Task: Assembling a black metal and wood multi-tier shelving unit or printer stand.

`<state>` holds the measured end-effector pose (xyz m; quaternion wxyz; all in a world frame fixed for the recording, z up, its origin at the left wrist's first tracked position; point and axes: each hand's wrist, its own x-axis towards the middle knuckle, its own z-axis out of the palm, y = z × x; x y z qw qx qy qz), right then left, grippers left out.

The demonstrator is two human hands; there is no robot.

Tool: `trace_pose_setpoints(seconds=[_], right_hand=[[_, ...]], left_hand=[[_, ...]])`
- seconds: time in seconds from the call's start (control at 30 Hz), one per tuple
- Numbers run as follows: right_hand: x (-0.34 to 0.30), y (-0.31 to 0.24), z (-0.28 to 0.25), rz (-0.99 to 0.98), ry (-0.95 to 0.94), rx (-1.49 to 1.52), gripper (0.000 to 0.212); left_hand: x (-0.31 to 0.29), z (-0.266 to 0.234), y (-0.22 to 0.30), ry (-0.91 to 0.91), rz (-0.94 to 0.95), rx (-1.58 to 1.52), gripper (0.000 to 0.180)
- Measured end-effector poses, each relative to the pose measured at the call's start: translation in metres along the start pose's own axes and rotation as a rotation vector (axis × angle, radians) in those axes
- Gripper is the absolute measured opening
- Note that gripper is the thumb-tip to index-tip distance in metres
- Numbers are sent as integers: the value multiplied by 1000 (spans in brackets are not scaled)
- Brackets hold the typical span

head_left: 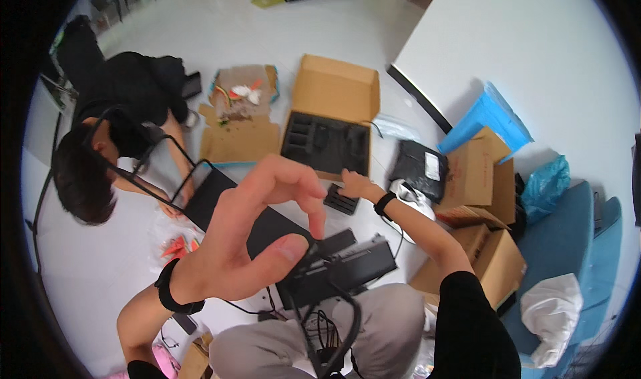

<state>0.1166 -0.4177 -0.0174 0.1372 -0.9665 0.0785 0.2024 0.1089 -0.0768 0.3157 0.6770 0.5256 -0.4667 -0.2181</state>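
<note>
My left hand (250, 235) is raised close to the camera, thumb and forefinger curved apart like a C with nothing between them. Reaching forward, my right hand (359, 186) grips the edge of a small black slotted tray (341, 201) by the front of an open cardboard box (337, 85). Dark foam (325, 143) with cut-out compartments lines that box. Below my left hand lies a long black bench-like surface (220, 195), partly hidden by it. A black box-shaped device (364, 262) with cables sits at its near end, just in front of my knees.
A co-worker in black (133, 92) bends over the floor at the left, beside a black tubular frame (143, 178). A flattened carton (240, 138) holds scraps. At the right are a black parcel (418, 168), cardboard boxes (474, 178), a blue bag (484, 122) and a blue chair (557, 252).
</note>
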Motion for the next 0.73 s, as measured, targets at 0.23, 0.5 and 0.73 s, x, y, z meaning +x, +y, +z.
trace_pose_setpoints(seconds=[0.23, 0.5, 0.73], right_hand=[[-77, 38, -44, -134, 125, 614, 19], [-323, 80, 86, 506, -759, 1333, 32], [-434, -13, 194, 912, -1363, 1872, 106]], left_hand=[[46, -5, -44, 278, -79, -302, 37], [18, -17, -37, 463, -337, -39, 30], [-39, -25, -19, 749, -479, 66, 38]])
